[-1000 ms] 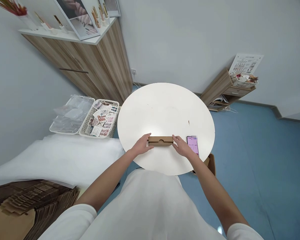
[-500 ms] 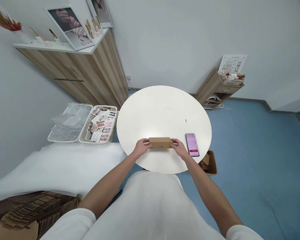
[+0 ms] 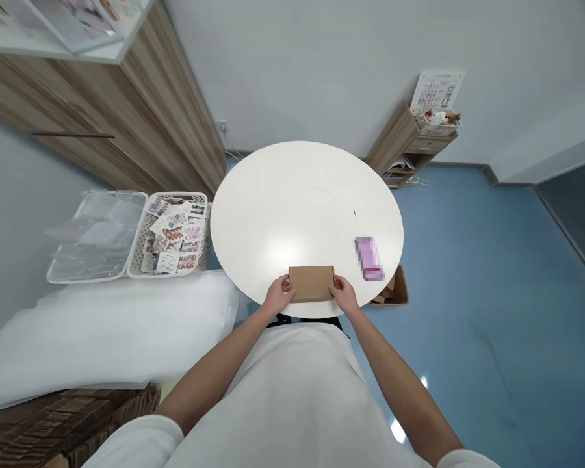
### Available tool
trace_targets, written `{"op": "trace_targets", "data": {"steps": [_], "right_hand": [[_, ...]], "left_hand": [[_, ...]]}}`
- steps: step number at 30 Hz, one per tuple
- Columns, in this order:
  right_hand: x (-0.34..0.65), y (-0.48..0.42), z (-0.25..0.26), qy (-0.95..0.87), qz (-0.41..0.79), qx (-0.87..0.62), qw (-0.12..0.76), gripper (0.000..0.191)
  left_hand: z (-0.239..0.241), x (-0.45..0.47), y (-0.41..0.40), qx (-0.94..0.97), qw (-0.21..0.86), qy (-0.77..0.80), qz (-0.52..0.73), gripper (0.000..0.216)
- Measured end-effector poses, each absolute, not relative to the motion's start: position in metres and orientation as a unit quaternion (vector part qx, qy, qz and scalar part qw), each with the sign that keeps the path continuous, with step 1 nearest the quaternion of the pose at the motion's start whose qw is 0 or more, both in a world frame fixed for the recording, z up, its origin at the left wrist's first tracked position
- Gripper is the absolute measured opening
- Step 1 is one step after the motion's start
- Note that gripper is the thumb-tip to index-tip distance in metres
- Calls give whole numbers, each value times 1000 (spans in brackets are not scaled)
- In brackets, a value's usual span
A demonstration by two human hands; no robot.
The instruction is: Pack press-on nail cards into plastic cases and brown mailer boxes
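Note:
A small brown cardboard box (image 3: 312,284) with its lid closed is held by its two short ends. My left hand (image 3: 279,294) grips the left end, thumb on top near the front corner. On the right end, my right hand (image 3: 344,294) is closed in the same way. The box is at the near edge of a round white table (image 3: 297,195), its broad top face turned up toward me. Whether it rests on the tabletop or is raised slightly, I cannot tell. A phone (image 3: 369,259) with a pink-purple screen lies to the right of the box.
Left of the table, a white basket (image 3: 206,250) holds cards of press-on nails beside a tray of clear plastic pieces (image 3: 102,231). White sheets (image 3: 127,318) lie below them. A cardboard carton (image 3: 400,292) stands on the floor at right. A wooden cabinet (image 3: 175,97) rises behind.
The box has tipped from showing its narrow side to showing its broad top, and has come nearer to me. Both hands keep hold of its ends. My view has shifted too.

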State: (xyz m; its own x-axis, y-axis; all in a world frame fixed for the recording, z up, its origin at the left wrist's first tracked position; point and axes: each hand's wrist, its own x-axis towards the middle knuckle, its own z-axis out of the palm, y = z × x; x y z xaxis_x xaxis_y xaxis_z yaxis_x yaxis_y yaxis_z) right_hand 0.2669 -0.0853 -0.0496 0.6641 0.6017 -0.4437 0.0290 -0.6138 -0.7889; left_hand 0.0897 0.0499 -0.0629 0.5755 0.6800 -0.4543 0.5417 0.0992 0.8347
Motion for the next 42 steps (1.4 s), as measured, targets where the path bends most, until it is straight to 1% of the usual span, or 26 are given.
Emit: {"op": "trace_targets", "data": {"steps": [4, 7, 14, 17, 20, 23, 26, 28, 34, 38, 42], "right_hand": [[269, -90, -47, -209, 331, -868, 305, 45], [272, -92, -44, -211, 347, -873, 271, 44], [280, -90, -41, -178, 430, -849, 252, 49], [284, -88, -40, -200, 454, -832, 248, 45], [290, -89, -39, -236, 478, -808, 251, 38], [300, -97, -35, -262, 497, -778, 281, 42], [319, -114, -27, -260, 499, -755, 338, 53], [337, -130, -20, -251, 491, -741, 384, 57], [415, -195, 0, -186, 433, -726, 500, 57], [463, -247, 5, -105, 365, -747, 546, 58], [499, -292, -3, -7, 301, -757, 579, 57]], "left_hand": [[-70, 95, 44, 700, 547, 457, 36, 54], [-70, 98, 44, 704, 541, 460, 27, 55], [-64, 103, 46, 733, 508, 451, 31, 53], [-61, 106, 45, 736, 495, 460, 33, 52], [-56, 111, 40, 713, 507, 482, 38, 52], [-46, 119, 28, 678, 532, 504, 60, 55], [-27, 136, 8, 652, 551, 516, 72, 57], [-10, 155, -9, 652, 551, 514, 83, 58], [32, 252, -58, 708, 528, 463, 81, 60], [34, 333, -88, 729, 537, 418, 69, 62], [14, 406, -118, 735, 556, 384, 53, 58]]}}
